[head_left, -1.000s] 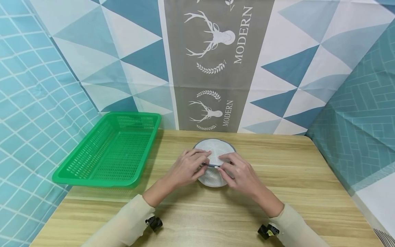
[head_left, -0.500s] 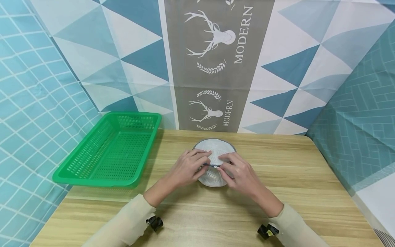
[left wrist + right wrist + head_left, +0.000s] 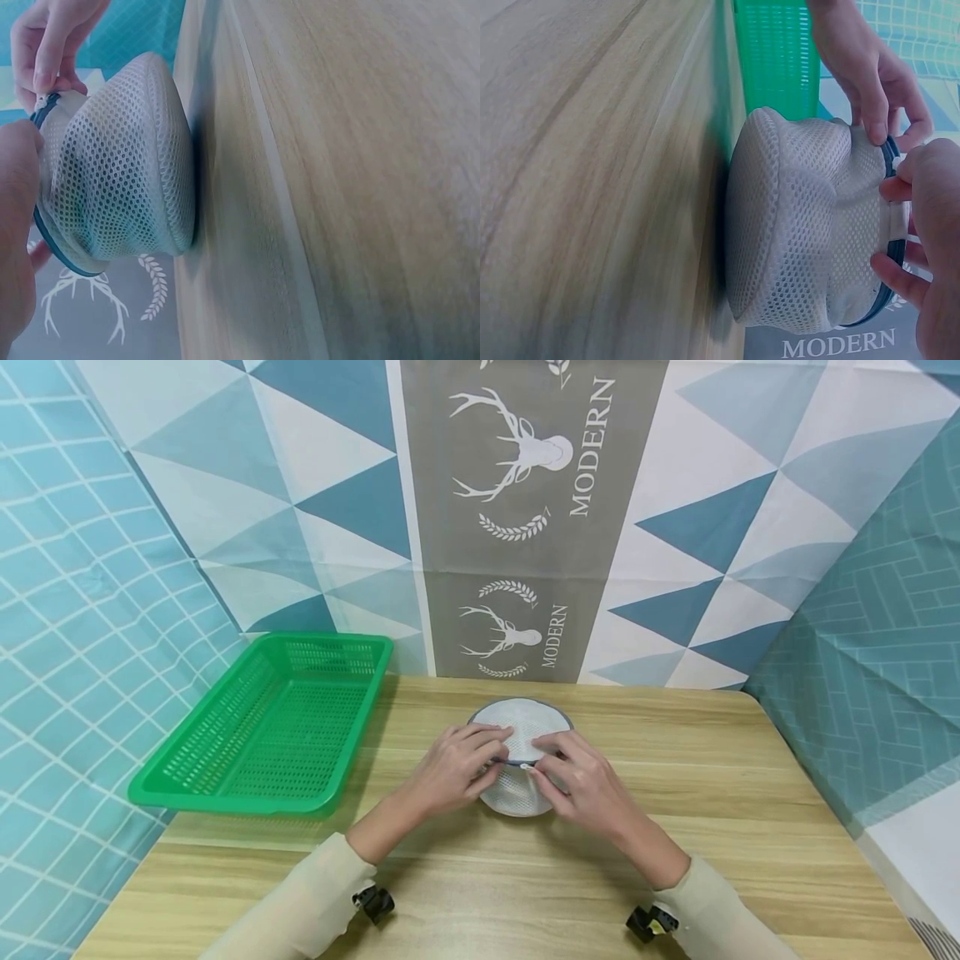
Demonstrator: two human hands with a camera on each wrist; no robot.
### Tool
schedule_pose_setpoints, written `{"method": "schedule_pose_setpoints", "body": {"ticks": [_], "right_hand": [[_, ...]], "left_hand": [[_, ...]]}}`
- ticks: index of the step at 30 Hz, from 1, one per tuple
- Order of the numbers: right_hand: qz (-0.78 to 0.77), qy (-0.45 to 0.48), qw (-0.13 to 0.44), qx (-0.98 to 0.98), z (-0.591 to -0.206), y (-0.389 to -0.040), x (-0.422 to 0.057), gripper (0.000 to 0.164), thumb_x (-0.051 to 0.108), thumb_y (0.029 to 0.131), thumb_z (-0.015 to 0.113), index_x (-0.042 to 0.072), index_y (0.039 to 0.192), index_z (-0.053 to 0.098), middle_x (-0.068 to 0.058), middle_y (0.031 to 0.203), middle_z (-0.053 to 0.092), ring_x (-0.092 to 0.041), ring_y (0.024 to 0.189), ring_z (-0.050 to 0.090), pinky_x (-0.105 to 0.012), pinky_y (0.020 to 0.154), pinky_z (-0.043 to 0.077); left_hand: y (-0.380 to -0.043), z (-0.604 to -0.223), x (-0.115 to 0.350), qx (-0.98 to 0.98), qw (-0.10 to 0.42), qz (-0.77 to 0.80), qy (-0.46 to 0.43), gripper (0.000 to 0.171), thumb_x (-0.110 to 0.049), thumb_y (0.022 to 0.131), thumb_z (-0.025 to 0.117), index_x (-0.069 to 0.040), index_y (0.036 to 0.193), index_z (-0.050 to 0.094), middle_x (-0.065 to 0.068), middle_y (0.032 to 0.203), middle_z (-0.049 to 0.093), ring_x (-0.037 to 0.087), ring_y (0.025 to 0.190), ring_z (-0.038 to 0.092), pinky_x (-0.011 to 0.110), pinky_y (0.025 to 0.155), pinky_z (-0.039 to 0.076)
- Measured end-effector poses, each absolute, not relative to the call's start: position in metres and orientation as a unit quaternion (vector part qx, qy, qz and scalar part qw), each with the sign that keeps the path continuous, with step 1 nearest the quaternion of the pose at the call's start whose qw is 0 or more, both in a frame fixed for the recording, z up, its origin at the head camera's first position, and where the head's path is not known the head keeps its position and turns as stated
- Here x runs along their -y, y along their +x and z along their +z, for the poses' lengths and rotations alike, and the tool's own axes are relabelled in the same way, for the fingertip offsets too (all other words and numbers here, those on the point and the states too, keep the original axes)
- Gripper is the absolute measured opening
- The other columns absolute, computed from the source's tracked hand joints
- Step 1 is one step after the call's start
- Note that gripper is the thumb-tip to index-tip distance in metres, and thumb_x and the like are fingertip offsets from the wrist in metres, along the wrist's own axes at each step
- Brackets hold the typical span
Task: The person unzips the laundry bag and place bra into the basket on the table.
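Note:
A round white mesh laundry bag point(image 3: 525, 722) with a dark grey zipped rim stands upright on the table. Its soft mesh wall point(image 3: 120, 157) shows in the left wrist view. My left hand point(image 3: 456, 768) pinches the dark zip edge point(image 3: 890, 154) at the left of the front. Just to its right, my right hand point(image 3: 583, 779) pinches the zip by its small white pull point(image 3: 526, 766), thumb below and fingers over the rim. Fingers partly cover the zip, and the bag's inside is hidden.
A green perforated plastic basket point(image 3: 337, 760) stands at the left of the wooden table point(image 3: 487, 893), near the patterned back wall covering point(image 3: 517, 552). Small black cameras point(image 3: 373, 903) are worn at both wrists.
Almost nothing differs: both hands keep their hold at the zip, and the bag stays in place. Only a very slight shift of the fingers at the left of the zip shows.

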State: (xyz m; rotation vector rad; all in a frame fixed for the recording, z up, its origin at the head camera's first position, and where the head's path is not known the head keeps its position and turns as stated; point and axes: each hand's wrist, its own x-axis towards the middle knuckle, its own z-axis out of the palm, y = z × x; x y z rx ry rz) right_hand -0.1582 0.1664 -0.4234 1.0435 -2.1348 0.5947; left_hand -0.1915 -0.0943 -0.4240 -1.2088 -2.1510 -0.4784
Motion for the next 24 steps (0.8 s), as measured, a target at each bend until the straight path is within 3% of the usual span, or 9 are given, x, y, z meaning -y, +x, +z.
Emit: {"method": "schedule_pose_setpoints", "body": {"ticks": [8, 13, 19, 24], "right_hand": [[0.236, 0.401, 0.342, 0.816, -0.426, -0.159, -0.170, 0.011, 0.011, 0.089, 0.079, 0.012, 0.080, 0.075, -0.013, 0.118, 0.080, -0.029, 0.108, 0.075, -0.046, 0.086, 0.068], [0.241, 0.400, 0.343, 0.815, -0.424, -0.159, -0.173, 0.018, 0.021, 0.093, 0.078, 0.015, 0.077, 0.072, -0.012, 0.116, 0.081, -0.029, 0.106, 0.076, -0.045, 0.083, 0.070], [0.244, 0.387, 0.355, 0.815, -0.415, -0.159, -0.175, 0.018, 0.021, 0.092, 0.078, 0.015, 0.077, 0.070, -0.013, 0.113, 0.082, -0.031, 0.102, 0.078, -0.039, 0.073, 0.067], [0.243, 0.385, 0.366, 0.811, -0.409, -0.160, -0.176, 0.013, 0.017, 0.087, 0.079, 0.014, 0.079, 0.069, -0.013, 0.112, 0.082, -0.032, 0.102, 0.078, -0.043, 0.075, 0.068]], "left_hand": [[-0.189, -0.422, 0.097, 0.814, 0.301, -0.186, -0.460, 0.015, -0.026, 0.097, 0.082, -0.018, 0.107, 0.073, 0.005, 0.138, 0.083, 0.026, 0.127, 0.077, 0.034, 0.081, 0.055], [-0.189, -0.417, 0.102, 0.820, 0.293, -0.194, -0.452, 0.015, -0.030, 0.103, 0.075, -0.017, 0.111, 0.074, 0.005, 0.138, 0.083, 0.027, 0.130, 0.076, 0.038, 0.088, 0.060], [-0.194, -0.412, 0.107, 0.826, 0.284, -0.201, -0.443, 0.016, -0.027, 0.104, 0.072, -0.015, 0.114, 0.077, 0.007, 0.138, 0.082, 0.029, 0.131, 0.076, 0.048, 0.104, 0.065], [-0.200, -0.409, 0.109, 0.822, 0.290, -0.213, -0.441, 0.016, -0.021, 0.102, 0.074, -0.011, 0.113, 0.077, 0.012, 0.135, 0.083, 0.033, 0.128, 0.077, 0.051, 0.109, 0.065]]}}
